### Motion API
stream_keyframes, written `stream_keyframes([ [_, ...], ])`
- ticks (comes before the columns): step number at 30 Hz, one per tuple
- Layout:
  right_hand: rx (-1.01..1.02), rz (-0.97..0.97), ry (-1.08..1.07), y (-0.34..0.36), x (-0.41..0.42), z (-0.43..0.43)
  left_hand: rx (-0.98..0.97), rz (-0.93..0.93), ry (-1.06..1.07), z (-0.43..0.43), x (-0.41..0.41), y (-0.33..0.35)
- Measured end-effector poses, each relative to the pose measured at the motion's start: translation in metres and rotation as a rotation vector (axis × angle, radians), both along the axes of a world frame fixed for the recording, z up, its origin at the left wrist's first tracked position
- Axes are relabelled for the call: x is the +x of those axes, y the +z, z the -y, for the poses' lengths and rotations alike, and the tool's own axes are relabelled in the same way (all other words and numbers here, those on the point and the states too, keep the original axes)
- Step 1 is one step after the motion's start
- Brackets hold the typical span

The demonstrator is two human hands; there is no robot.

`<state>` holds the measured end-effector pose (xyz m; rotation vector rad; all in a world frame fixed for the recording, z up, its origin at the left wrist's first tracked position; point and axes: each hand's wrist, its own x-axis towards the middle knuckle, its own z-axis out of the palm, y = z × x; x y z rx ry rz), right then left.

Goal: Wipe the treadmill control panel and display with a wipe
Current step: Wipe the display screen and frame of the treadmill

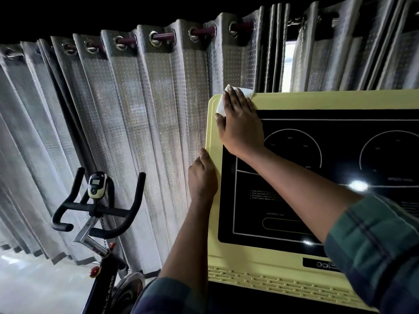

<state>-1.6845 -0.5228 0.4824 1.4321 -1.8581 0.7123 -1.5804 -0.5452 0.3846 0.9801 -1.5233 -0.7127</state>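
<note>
The treadmill console fills the right half of the head view: a pale yellow control panel frame (294,100) around a black display (340,155) with white dial outlines and small text. My right hand (240,125) lies flat on the frame's top left corner, pressing a white wipe (246,92) that sticks out beyond the fingertips and at the thumb side. My left hand (203,177) grips the panel's left edge, thumb on the yellow frame, fingers wrapped behind. My right forearm crosses the display's left part and hides some of it.
Grey dotted curtains (136,109) hang close behind and to the left of the console. A black exercise bike (97,211) with a small monitor stands at the lower left on a pale floor (34,286). A vented strip (272,284) runs along the panel's bottom.
</note>
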Motion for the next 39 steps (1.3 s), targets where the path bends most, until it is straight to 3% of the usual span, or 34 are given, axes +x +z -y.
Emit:
stream_keyframes([
  [18,-0.092,0.069,-0.154,-0.006,-0.075,-0.066,0.050,-0.006,-0.018,-0.002,0.001,0.000],
  [30,-0.204,0.207,-0.238,-0.004,-0.065,-0.054,0.032,0.000,0.005,0.005,-0.003,-0.006],
  [35,0.002,-0.034,0.020,0.002,-0.031,-0.023,-0.036,0.021,0.021,0.005,-0.004,-0.006],
  [39,0.048,-0.045,0.006,0.004,-0.027,-0.018,-0.029,0.023,0.038,0.003,-0.002,-0.006],
])
